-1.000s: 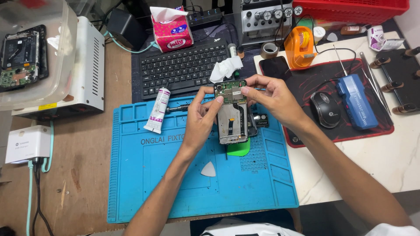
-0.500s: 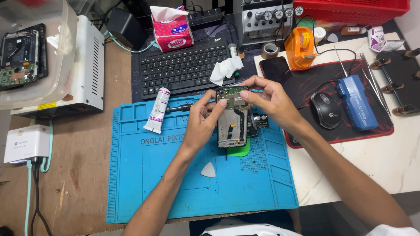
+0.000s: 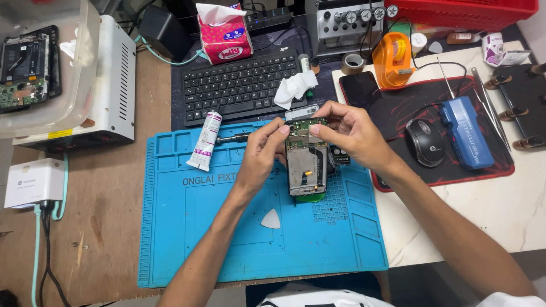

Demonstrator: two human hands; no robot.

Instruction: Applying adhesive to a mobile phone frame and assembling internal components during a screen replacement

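Observation:
An opened phone (image 3: 306, 169) with its back removed lies on the blue repair mat (image 3: 227, 239), its metal frame and a small orange part exposed. My left hand (image 3: 263, 152) and my right hand (image 3: 347, 133) both pinch a small green circuit board (image 3: 303, 124) at the phone's top end. A green object peeks out beneath the phone's lower end. A white tube (image 3: 205, 140) lies to the left of my left hand, and a white triangular pick (image 3: 272, 219) rests on the mat below.
A black keyboard (image 3: 239, 85) with a crumpled tissue sits behind the mat. To the right lie a mouse (image 3: 425, 142), a blue device (image 3: 466, 132), a dark phone, an orange holder and tape roll. A white box, plastic tub and charger stand at left.
Both hands shifted slightly along the phone's top end; the fingertips now close together on the green board. The phone has barely moved.

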